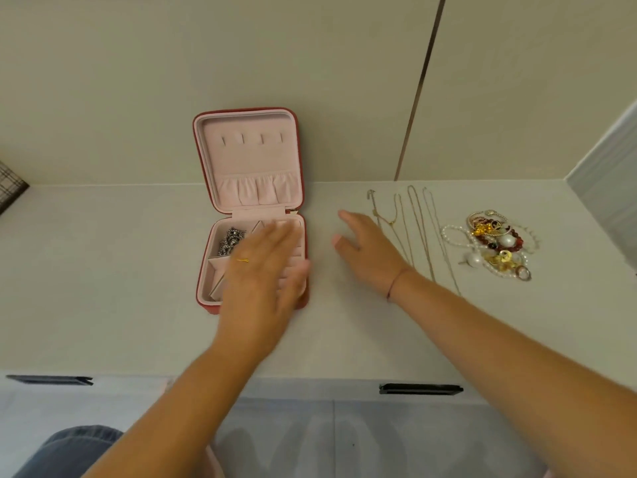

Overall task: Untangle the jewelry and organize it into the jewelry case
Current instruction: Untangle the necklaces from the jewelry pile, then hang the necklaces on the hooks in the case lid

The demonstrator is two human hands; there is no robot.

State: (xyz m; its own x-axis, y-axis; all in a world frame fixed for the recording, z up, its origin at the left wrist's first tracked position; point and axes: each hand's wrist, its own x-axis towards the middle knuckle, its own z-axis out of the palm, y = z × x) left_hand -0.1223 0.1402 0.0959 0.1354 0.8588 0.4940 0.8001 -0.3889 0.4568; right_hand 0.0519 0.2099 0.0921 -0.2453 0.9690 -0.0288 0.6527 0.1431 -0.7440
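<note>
- The jewelry case lies open on the pale countertop, with its pink-lined lid propped upright against the wall behind it.
- A silver piece sits in the case's rear left compartment.
- The left hand is over the case's tray, fingers straight and together, holding nothing. It is blurred, so whether it touches the tray cannot be told. A gold ring is on one finger.
- The right hand is just right of the case, over the counter, fingers loosely spread and empty. A thin cord circles its wrist.
- Right of the case, beyond that hand, several thin chains lie straight, side by side.
- Farther right of the case is a tangled heap of pearls, red beads and gold pieces.
- Below the case, on the cabinet front, is a black handle.
</note>
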